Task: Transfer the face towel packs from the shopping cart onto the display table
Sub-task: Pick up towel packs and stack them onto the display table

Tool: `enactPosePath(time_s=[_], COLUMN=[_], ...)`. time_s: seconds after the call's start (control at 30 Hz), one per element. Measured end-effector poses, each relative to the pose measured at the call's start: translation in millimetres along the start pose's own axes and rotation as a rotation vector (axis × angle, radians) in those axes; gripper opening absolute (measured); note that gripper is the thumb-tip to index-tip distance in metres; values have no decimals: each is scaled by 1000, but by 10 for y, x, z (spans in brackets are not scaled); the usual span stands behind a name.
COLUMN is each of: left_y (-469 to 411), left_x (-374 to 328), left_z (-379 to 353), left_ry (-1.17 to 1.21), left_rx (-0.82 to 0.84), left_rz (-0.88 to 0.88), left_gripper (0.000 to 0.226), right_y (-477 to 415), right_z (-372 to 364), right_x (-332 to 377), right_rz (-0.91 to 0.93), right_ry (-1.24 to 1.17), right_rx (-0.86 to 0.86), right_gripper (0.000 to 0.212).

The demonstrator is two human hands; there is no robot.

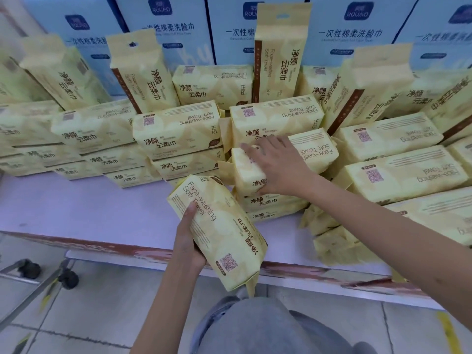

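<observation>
The job is looking well along: stacked packs (178,139) are crowding the desk (76,205) beyond both hands. The right hand (278,167) is lying with fingers spread flat on the top pack (314,152) of a short stack, seemingly settling it. Just nearer, the left hand (187,238) is gripping a held pack (222,226), thumb over its face, not yet placed. Left of it, a bit of the shopping cart (33,274) is showing, its load hidden. Blue cartons (352,34) are standing far behind, and tight stacks are hemming in the right hand.
</observation>
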State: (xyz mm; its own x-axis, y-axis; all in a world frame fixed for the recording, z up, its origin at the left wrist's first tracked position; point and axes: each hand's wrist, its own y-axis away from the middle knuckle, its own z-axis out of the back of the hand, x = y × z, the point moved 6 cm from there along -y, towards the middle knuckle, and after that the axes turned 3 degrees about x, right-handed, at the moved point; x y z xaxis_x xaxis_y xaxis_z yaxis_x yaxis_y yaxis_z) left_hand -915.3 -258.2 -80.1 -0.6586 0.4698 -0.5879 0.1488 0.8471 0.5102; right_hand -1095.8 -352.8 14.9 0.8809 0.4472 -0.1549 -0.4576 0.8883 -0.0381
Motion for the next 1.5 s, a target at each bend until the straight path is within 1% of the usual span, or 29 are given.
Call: enactPosePath(time_s=[0.2, 0.33, 0.4, 0.47, 0.53, 0.63, 0.7, 0.77, 0.8, 0.83, 0.87, 0.93, 0.97, 1.03, 1.1, 1.17, 1.23, 1.3, 1.4, 1.5], left_y=[18, 44, 66, 94, 120, 154, 171, 177, 180, 179, 176, 168, 166, 165, 168, 167, 145, 120, 86, 57], left_x=[38, 53, 67, 90, 120, 185, 216, 218, 198, 161, 108, -9, -54, -92, -69, -13, 35, 67, 95, 115], left_z=[-59, -106, -98, -72, -37, 32, 78, 126, 144, 168, 194, 245, 266, 287, 258, 202, 138, 81, 44, 82], left_ry=[3, 3, 10, 29, 45, 68, 70, 41, 10, -34, -91, -229, -302, -447, -582, -698, -789, -839, -850, -906], left_rx=[4, 26, 19, 3, -15, -51, -67, -67, -62, -58, -52, -42, -33, -3, 59, 107, 134, 138, 143, 141], left_rz=[-11, -30, -39, -43, -50, -47, -34, -2, 19, 41, 59, 104, 140, 233, 331, 406, 432, 428, 408, 376], left_gripper=[39, 29, 30, 37, 39, 32, 30, 34, 36, 37, 37, 35, 33, 30, 28, 33, 42, 49, 54, 57], right_y=[36, 97, 134, 194, 295, 497, 633, 757, 803, 833, 848, 854, 851, 853, 865, 875, 869, 880, 943, 1095], right_z=[-12, -43, -52, -30, 17, 99, 192, 291, 303, 276, 217, 27, -98, -381, -595, -717, -801, -890, -1015, -1172], right_x=[3, 9, 15, 28, 38, 44, 67, 125, 170, 231, 304, 474, 548, 681, 839, 989, 1055, 1034, 959, 909], right_rz=[-14, -31, -38, -49, -91, -165, -189, -181, -185, -198, -220, -287, -340, -503, -665, -766, -846, -921, -987, -1086], right_ry=[-16, -21, -50, -110, -241, -415, -489, -575, -670, -815, -981, -1266, -1386, -1616, -1794, -1925, -2017, -2064, -2080, -2128], right_rx=[-25, -5, 22, 15, -34, -136, -264, -424, -451, -420, -344, -124, -17, 192, 381, 478, 470, 407, 301, 239], right_gripper=[120, 122, 123, 120, 112, 95, 80, 65, 59, 55, 49, 35, 32, 36, 49, 57, 62, 67, 62, 56])
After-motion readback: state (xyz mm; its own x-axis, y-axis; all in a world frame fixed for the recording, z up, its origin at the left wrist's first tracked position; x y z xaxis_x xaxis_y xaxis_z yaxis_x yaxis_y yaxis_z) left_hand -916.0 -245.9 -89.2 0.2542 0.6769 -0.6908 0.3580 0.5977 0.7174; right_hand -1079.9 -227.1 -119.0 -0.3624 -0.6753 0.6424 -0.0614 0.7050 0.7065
